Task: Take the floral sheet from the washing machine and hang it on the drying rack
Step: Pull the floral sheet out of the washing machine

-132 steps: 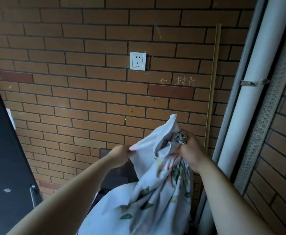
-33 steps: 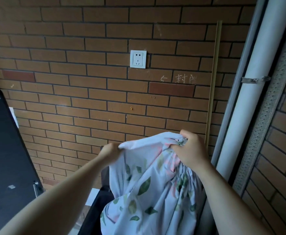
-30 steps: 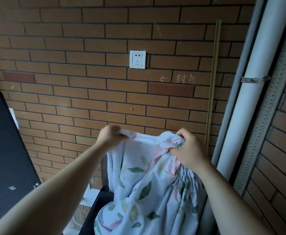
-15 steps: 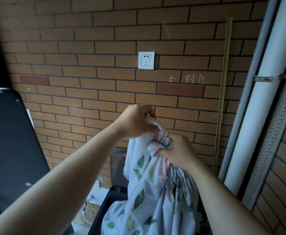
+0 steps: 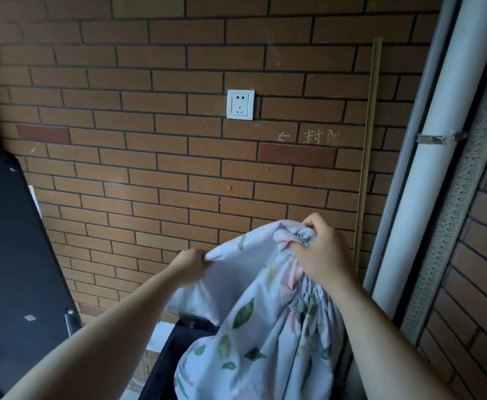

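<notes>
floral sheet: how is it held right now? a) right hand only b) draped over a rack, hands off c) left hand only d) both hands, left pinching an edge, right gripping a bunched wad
d: the left hand pinches an edge of the floral sheet while the right hand grips a bunched wad of it.

Brick wall [image 5: 155, 174] straight ahead, socket [image 5: 240, 104] on it, center-high. Pipe [image 5: 427, 180] runs up the right side, thin rod [image 5: 367, 151] just left of it vs. the wall. Sheet [image 5: 265, 327] hangs low-center, in front of wall: left hand [image 5: 189, 264] at its left edge, right hand [image 5: 320, 255] at its bunched top. Machine lid [image 5: 11, 255] far left.
</notes>
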Tool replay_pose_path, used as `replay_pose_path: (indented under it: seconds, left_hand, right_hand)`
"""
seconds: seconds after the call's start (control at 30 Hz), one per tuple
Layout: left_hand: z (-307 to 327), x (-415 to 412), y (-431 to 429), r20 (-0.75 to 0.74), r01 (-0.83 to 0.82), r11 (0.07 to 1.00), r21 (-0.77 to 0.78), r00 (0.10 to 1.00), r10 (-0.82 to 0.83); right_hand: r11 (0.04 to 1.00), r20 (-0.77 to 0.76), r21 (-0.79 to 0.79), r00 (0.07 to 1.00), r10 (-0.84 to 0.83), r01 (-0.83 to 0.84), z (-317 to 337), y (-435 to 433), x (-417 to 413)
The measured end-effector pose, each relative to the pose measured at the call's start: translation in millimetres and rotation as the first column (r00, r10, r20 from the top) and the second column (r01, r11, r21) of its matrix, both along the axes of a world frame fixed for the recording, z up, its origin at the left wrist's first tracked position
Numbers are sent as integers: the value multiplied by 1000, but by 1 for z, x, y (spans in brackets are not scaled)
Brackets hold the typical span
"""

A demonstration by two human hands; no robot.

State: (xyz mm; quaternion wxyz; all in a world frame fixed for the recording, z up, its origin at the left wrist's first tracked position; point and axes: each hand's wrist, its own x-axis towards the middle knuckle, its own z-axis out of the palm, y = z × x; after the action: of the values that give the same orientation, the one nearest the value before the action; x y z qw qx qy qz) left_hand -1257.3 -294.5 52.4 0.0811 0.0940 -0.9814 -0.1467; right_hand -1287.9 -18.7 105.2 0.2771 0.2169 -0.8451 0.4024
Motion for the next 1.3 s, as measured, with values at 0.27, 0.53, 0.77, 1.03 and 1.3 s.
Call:
replay_pose_path:
  seconds: [0.27, 0.53, 0.77, 1.03, 1.3]
  left_hand:
    - [98, 8, 57, -322, 295, 953, 72, 911, -258]
    - [119, 30, 75, -239, 513, 813, 275, 855, -460]
    - [100, 15, 40, -323, 145, 989, 22, 938, -131]
    - [91, 21, 31, -71, -165, 868, 468, 972, 223]
    - [157, 29, 35, -614, 216, 846, 487, 774, 155]
  right_hand:
    - [921, 237, 309, 957, 166, -236, -4, -13, 8]
    - [938, 268, 236, 945, 187, -253, -16, -23, 1]
    - [994, 52, 41, 993, 101, -103, -7, -23, -9]
    - [994, -13, 18, 994, 111, -111, 9, -35, -13]
    - [984, -148, -95, 979, 138, -153, 87, -53, -14]
